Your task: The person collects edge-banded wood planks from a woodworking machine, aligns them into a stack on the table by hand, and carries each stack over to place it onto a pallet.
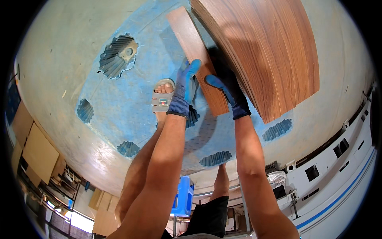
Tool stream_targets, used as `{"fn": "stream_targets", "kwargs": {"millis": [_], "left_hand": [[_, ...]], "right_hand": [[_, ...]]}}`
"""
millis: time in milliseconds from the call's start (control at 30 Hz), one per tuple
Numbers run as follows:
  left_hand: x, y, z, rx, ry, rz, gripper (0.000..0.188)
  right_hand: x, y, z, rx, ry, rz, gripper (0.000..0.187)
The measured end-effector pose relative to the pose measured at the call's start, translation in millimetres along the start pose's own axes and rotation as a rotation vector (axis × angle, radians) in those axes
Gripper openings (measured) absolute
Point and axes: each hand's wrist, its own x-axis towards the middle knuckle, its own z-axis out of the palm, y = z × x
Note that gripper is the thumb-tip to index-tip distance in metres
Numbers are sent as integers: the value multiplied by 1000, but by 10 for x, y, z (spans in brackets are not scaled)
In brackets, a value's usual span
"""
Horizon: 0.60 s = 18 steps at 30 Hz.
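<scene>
A narrow brown wood-grain board (191,40) lies lengthwise between my hands, its near end pointing toward me. My left hand (184,85), in a blue work glove, grips its left edge with the thumb on top. On the opposite edge, my right hand (230,89) in a dark and blue glove has its thumb over the board. The right fingers are mostly hidden in the dark gap beside the taller stack of wide wood-grain boards (278,55). Whether the narrow board is one piece or several layers, I cannot tell.
Beneath the boards is a worn blue surface (155,59) with several ribbed, ragged hollows (118,56). My sandalled foot (163,93) stands on it. Behind me are a blue plastic stool (183,195), a white machine (338,183) at right, and leaning panels (39,153) at left.
</scene>
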Motion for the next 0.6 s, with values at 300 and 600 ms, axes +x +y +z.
{"fn": "stream_targets", "kwargs": {"millis": [300,600], "left_hand": [[46,-99,-33,255,59,81,60],[38,-117,102,257,100,74,61]], "right_hand": [[-553,-109,255,-314,314,150,72],[-1545,210,507,831,831,431,58]]}}
